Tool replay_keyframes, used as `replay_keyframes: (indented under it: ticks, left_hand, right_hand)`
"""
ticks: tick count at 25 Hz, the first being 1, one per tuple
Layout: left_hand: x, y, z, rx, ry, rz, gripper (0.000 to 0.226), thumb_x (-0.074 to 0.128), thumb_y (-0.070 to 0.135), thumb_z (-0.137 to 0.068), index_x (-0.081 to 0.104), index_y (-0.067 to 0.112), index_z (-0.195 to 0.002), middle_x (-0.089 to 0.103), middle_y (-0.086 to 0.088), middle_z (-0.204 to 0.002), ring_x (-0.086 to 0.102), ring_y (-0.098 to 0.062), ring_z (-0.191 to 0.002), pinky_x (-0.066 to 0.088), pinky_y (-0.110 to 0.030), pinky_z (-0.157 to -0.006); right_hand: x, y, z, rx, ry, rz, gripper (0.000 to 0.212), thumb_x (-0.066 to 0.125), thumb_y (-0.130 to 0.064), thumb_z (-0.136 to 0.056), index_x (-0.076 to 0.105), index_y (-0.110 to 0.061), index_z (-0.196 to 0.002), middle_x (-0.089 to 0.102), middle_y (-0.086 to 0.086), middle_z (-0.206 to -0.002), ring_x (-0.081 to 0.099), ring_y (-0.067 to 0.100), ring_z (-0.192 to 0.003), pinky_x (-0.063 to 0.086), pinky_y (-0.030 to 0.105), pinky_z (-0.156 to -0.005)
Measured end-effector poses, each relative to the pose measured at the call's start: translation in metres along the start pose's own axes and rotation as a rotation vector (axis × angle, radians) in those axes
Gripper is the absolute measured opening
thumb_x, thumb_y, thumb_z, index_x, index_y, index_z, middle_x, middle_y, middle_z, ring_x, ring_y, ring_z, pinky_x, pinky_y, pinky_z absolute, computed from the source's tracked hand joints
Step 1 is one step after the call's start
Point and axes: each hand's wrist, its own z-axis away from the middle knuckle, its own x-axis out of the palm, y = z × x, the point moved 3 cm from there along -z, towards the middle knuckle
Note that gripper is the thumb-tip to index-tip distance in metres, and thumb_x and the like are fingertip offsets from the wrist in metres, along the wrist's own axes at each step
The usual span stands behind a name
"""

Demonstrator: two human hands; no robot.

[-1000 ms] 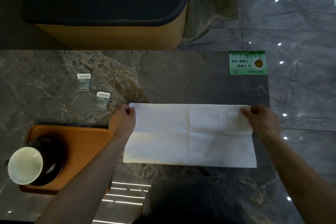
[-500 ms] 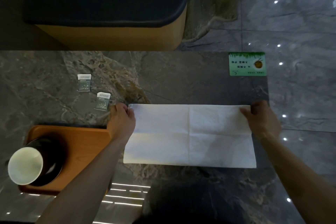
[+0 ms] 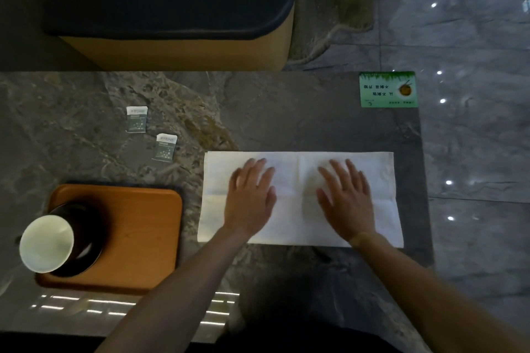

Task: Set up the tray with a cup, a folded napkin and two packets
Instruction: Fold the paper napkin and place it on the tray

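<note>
Nearest to us, at the left, the orange-brown wooden tray (image 3: 137, 238) lies on the dark marbled stone surface (image 3: 286, 112). A pale paper cup (image 3: 47, 242) already stands on a dark round saucer (image 3: 89, 241) in the tray's near left corner; the rest of the tray is bare.

Just to the right of the tray, on the surface, lies the white paper napkin (image 3: 298, 226), folded into a long rectangle. Its long axis runs from left to right, parallel to the near edge of the surface, and a crease crosses its middle. Our left hand (image 3: 251, 199) and our right hand (image 3: 345, 199) both rest flat on it, the fingers spread and pointing away from us. Neither grip is closed on anything; the palms only press the paper down.

We judge the napkin to be very light, soft and easy to tear or to slide, so it is better taken at a short edge or a corner with a gentle pinch, then folded over along the middle crease.

Farther away at the left, the two small green and white packets (image 3: 137, 119) (image 3: 165, 147) lie flat, near each other but not touching, their long sides pointing away from us. At the far right corner lies a green printed card (image 3: 388, 89).
</note>
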Motion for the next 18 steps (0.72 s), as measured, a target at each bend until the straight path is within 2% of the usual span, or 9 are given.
replay_keyframes:
  ticks: [4,9,13,18]
  left_hand:
    - [0.031,0.035,0.019,0.072,-0.090,-0.002,0.048,0.022,0.038,-0.102,0.039,0.018,-0.143,0.036,-0.006,-0.154,0.021,-0.024,-0.147,0.018,-0.050,-0.119]
    - [0.050,0.039,0.034,0.063,-0.109,-0.078,0.053,0.025,0.036,-0.103,0.023,0.015,-0.151,0.019,-0.007,-0.161,0.007,-0.024,-0.150,0.014,-0.053,-0.119]
    - [0.056,0.039,0.035,0.055,-0.105,-0.080,0.055,0.013,0.040,-0.103,0.017,0.016,-0.152,0.018,-0.007,-0.161,0.009,-0.024,-0.149,0.015,-0.055,-0.118]
    - [0.063,0.030,0.039,0.087,-0.097,-0.105,0.058,0.019,0.042,-0.102,0.012,0.016,-0.154,0.010,-0.006,-0.163,0.002,-0.024,-0.150,0.009,-0.053,-0.119]
  right_hand:
    - [0.029,-0.030,0.020,-0.076,-0.065,0.081,0.068,0.032,-0.055,-0.095,0.009,-0.028,-0.153,0.004,0.004,-0.163,-0.008,0.028,-0.148,0.004,0.060,-0.117]
    - [0.049,-0.040,0.036,-0.087,-0.072,0.112,0.086,0.045,-0.059,-0.091,0.000,-0.022,-0.154,-0.005,0.008,-0.163,-0.011,0.032,-0.147,0.001,0.065,-0.114]
    - [0.057,-0.040,0.038,-0.053,-0.048,0.113,0.075,0.023,-0.062,-0.093,0.000,-0.025,-0.154,-0.008,0.006,-0.163,-0.011,0.032,-0.147,-0.001,0.066,-0.113]
    - [0.064,-0.038,0.039,-0.013,-0.007,0.166,0.070,0.021,-0.058,-0.097,-0.001,-0.024,-0.154,-0.008,0.005,-0.163,-0.010,0.031,-0.148,0.002,0.065,-0.114]
